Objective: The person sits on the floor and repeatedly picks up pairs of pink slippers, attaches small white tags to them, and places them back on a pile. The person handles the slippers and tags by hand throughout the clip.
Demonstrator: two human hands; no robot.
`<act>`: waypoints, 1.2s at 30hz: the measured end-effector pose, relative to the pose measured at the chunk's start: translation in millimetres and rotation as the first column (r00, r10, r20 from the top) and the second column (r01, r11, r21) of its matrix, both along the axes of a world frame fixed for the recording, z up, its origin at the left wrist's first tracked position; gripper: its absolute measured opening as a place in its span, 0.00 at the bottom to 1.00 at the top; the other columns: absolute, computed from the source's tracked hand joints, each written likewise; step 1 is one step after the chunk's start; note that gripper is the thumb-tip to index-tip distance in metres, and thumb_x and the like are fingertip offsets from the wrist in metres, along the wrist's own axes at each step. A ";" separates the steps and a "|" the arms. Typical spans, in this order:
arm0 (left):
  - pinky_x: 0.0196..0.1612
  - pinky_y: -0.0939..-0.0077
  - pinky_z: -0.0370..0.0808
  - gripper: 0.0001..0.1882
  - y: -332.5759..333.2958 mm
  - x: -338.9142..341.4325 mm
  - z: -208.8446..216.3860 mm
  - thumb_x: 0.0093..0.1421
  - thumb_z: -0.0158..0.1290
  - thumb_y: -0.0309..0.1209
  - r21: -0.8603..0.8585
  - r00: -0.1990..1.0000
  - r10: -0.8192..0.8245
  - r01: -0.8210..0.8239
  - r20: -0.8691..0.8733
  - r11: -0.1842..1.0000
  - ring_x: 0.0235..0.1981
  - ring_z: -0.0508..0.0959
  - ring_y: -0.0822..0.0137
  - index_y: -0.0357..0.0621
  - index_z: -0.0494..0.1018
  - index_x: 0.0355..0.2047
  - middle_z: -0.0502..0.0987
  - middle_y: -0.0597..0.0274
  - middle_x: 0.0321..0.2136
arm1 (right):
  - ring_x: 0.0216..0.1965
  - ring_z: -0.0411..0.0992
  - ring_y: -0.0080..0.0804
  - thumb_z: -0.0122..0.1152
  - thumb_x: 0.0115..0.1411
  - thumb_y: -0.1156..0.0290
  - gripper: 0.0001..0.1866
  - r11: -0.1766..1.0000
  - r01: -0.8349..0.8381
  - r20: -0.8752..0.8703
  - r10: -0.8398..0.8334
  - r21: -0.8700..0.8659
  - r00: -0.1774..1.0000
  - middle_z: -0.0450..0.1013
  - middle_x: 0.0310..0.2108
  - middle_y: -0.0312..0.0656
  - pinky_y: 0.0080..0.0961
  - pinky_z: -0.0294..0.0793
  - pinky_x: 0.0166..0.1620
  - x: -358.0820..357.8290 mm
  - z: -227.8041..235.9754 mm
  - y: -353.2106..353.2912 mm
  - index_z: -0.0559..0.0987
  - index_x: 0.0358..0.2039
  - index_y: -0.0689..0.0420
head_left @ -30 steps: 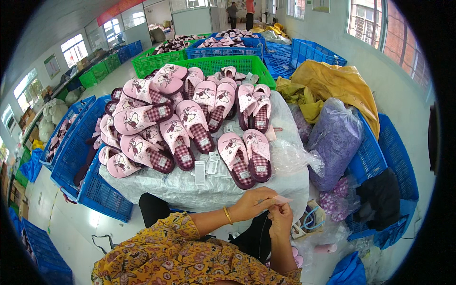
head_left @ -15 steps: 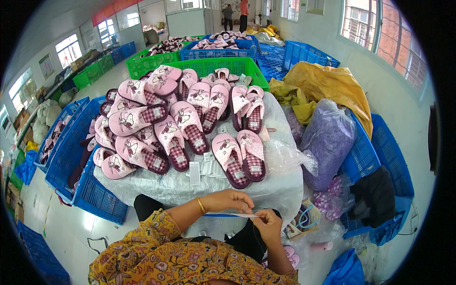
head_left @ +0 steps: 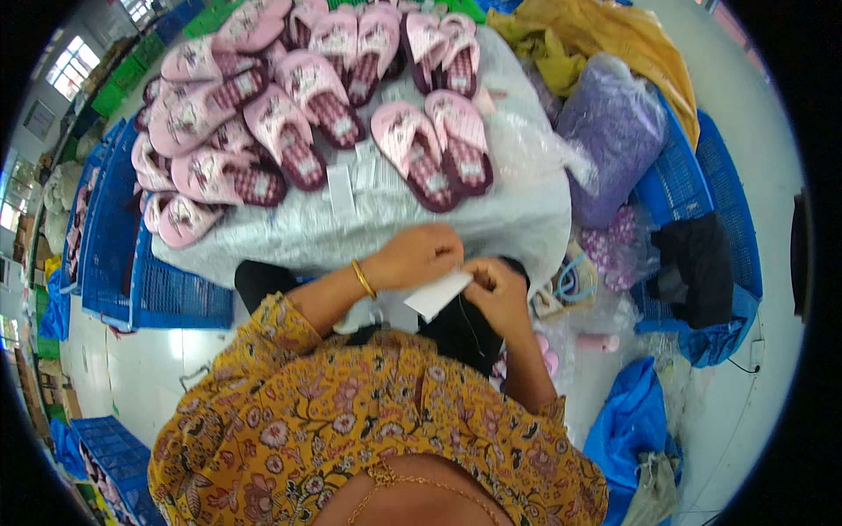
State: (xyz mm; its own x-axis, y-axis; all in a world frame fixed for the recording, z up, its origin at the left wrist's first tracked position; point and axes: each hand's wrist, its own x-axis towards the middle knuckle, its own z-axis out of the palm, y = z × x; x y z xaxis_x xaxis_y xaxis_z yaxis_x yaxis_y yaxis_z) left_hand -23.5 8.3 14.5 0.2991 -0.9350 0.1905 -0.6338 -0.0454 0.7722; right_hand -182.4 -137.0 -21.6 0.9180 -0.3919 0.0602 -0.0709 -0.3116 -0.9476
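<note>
A white paper tag [head_left: 436,296] slants down from between my two hands, over my lap. My right hand [head_left: 498,296] pinches its upper corner, and a thin dark thread [head_left: 471,326] hangs below those fingers. Curled fingers of my left hand [head_left: 421,256] meet at the tag's top edge; what they hold is too small to make out. In front of my hands a pair of pink slippers [head_left: 434,149] with dark checked insoles lies on the covered table [head_left: 351,237]. More white tags [head_left: 341,191] lie left of that pair.
Several pink slippers [head_left: 206,114] are heaped on the table's left. Blue crates [head_left: 180,280] flank it on the left. At right are a bag of purple material [head_left: 610,131], a yellow cloth [head_left: 614,44], black cloth [head_left: 693,267] on blue crates, and blue sheeting [head_left: 627,412] on the floor.
The view has tilted down, so the table and slippers sit higher in the picture. The tag has turned from nearly edge-on to showing its white face. Both hands stay close together at it.
</note>
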 end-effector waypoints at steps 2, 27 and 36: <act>0.37 0.63 0.72 0.09 2.9 1.6 7.0 0.59 0.52 0.34 -0.033 0.996 0.046 -0.043 0.081 0.999 0.32 0.74 0.55 0.41 0.73 0.28 0.74 0.57 0.28 | 0.29 0.71 0.22 0.68 0.49 0.76 0.16 1.000 0.003 0.114 -0.002 -0.004 0.993 0.75 0.42 0.37 0.19 0.71 0.32 -1.0 -0.6 -9.4 0.79 0.41 0.58; 0.38 0.60 0.76 0.17 93.1 127.1 -3.5 0.55 0.57 0.41 0.144 0.628 0.653 -0.758 0.423 0.636 0.36 0.80 0.53 0.42 0.76 0.40 0.79 0.51 0.33 | 0.28 0.63 0.12 0.61 0.61 0.72 0.07 0.928 -0.110 0.027 0.107 0.356 0.994 0.69 0.28 0.27 0.12 0.63 0.32 52.0 4.3 26.7 0.77 0.38 0.61; 0.41 0.56 0.75 0.17 85.8 158.6 -0.8 0.54 0.56 0.42 0.301 0.704 0.432 -0.662 0.564 0.687 0.36 0.80 0.50 0.40 0.75 0.34 0.80 0.52 0.32 | 0.29 0.63 0.12 0.62 0.62 0.70 0.09 0.912 -0.082 0.008 0.087 0.402 0.996 0.70 0.28 0.28 0.12 0.64 0.33 49.3 1.8 28.2 0.77 0.38 0.61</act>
